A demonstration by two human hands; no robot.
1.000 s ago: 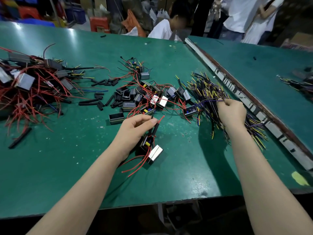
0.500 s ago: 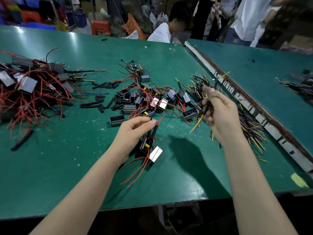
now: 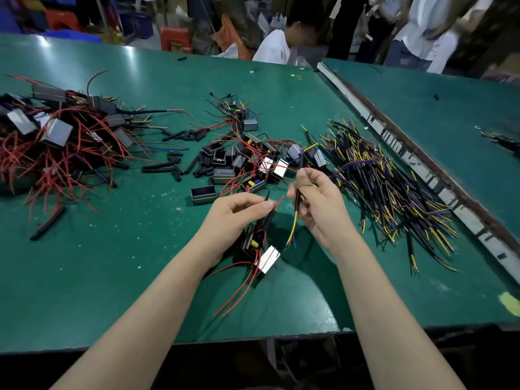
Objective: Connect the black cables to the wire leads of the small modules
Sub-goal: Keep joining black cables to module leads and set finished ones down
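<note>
My left hand [image 3: 237, 213] pinches the red and black wire leads [image 3: 270, 205] of a small module [image 3: 254, 240] that hangs below it, just above the green table [image 3: 112, 263]. A silver-cased module [image 3: 269, 261] lies right under it with red wires trailing toward me. My right hand [image 3: 315, 204] grips one black cable [image 3: 297, 198] held nearly upright, its yellow and blue ends [image 3: 291, 235] pointing down. The two hands are close together, a small gap between the leads and the cable.
A heap of black cables [image 3: 394, 187] with yellow and purple ends lies to the right. More small modules [image 3: 253, 161] and black sleeve pieces [image 3: 180, 164] sit in the middle. A pile of wired modules [image 3: 53, 136] fills the left. People stand beyond the table's far edge.
My right hand has lifted one black cable out of the heap on the right and brought it left, close to my left hand. My left hand has stayed put on the leads.
</note>
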